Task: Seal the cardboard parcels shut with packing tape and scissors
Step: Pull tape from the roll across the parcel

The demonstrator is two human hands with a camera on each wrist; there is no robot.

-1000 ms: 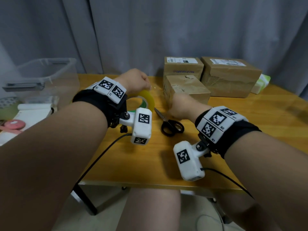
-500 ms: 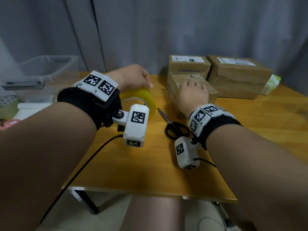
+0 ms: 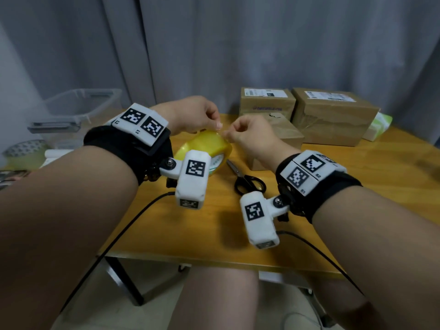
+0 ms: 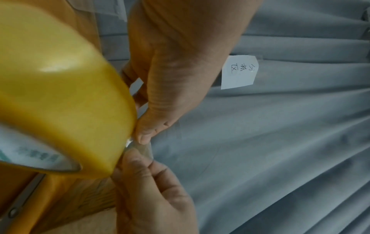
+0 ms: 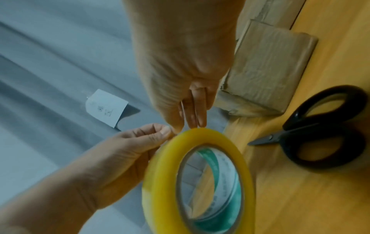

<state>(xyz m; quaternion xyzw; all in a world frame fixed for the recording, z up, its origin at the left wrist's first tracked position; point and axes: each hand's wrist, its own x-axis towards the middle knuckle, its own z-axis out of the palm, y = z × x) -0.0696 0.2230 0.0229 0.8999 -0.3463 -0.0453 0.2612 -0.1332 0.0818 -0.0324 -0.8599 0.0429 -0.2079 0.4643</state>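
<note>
**Q:** Setting?
**A:** Grey curtain (image 3: pixel 214 44) behind a wooden table (image 3: pixel 357 177). The yellow packing-tape roll (image 3: pixel 209 144) is held tilted above the table. The scissors (image 3: pixel 247 182) lie just right of the roll, and the nearest parcel (image 3: pixel 285 132) sits right of it and further back.

**Q:** Risks?
**A:** The clear free end (image 4: pixel 140 147) is barely lifted. If the pinch slips, it would probably re-stick and be hard to find. A skewed pull could split the film, or the film could fold onto itself.

**Q:** Hands?
**A:** The left hand (image 3: pixel 192 115) is curled around the roll's top, thumb on the outer face. The right hand (image 3: pixel 252 136) is also curled, its fingertips pinching the free end at the roll's upper rim. No tape reaches a parcel yet.
</note>
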